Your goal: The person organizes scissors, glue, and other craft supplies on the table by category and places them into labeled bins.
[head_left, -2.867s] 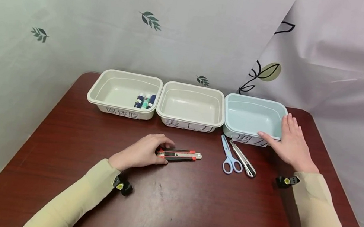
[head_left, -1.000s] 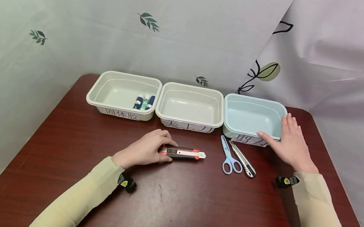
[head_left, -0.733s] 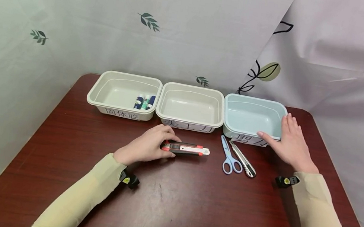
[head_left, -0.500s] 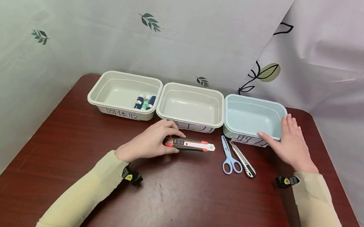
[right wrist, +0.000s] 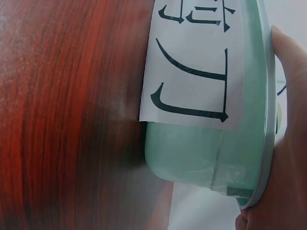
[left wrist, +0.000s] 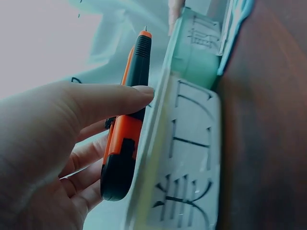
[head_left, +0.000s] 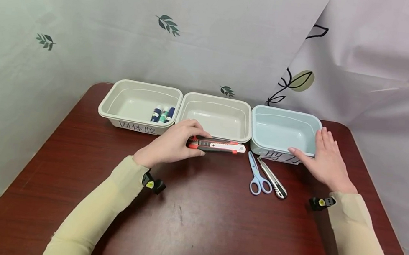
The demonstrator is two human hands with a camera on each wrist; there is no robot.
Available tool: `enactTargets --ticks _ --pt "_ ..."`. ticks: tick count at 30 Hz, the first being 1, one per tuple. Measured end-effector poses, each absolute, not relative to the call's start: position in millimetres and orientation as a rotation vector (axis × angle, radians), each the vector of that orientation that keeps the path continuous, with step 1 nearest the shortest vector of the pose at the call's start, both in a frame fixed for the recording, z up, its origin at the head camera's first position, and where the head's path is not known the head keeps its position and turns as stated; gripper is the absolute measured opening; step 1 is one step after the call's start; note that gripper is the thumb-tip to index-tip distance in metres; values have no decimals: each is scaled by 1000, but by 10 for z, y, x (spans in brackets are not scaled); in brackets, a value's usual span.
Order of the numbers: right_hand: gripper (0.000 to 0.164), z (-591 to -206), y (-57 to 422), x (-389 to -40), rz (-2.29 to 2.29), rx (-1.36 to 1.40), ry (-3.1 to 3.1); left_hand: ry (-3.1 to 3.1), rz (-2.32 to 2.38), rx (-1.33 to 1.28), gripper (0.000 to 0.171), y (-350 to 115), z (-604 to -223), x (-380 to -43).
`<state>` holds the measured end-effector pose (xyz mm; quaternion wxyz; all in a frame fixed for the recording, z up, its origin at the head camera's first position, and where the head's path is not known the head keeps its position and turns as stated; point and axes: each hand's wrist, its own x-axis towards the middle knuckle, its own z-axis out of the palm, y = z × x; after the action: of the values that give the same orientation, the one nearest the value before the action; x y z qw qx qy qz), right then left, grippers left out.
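Observation:
My left hand (head_left: pixel 173 141) pinches a red-and-black utility knife (head_left: pixel 221 146) between thumb and fingers, its silver tip pointing right. In the head view the knife overlaps the front rim of the middle beige bin (head_left: pixel 248 124). Close up in the left wrist view, the thumb presses the side of the utility knife (left wrist: pixel 129 132) right beside the bin's labelled front. My right hand (head_left: pixel 330 165) rests with straight fingers along the right rim of the light-blue bin (head_left: pixel 278 146), its thumb at the front rim. The right wrist view shows the thumb over that rim.
A beige bin (head_left: pixel 123 112) at the left contains glue sticks (head_left: pixel 163 114). Blue scissors (head_left: pixel 257 177) and a silver utility knife (head_left: pixel 273 179) lie side by side on the dark wooden table (head_left: pixel 193 227), before the blue bin. A patterned curtain (head_left: pixel 124 30) hangs behind.
My left hand has taken hold of the red-and-black utility knife, lifted it off the table and carried it forward and slightly right to the middle bin. The right hand has stayed put.

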<state>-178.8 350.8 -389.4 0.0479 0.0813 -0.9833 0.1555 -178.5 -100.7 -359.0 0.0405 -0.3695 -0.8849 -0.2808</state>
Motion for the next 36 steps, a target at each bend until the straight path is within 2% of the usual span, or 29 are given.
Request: enactTargets --ticks 14,36 --pt "111 -3912 3523 -1795 484 241 -3001 -2671 -858 -1102 40 -962 -3377 -2114" --pt "111 -3891 3512 -1784 491 237 -3002 -2841 -733 -967 42 -847 -3498 -2716"
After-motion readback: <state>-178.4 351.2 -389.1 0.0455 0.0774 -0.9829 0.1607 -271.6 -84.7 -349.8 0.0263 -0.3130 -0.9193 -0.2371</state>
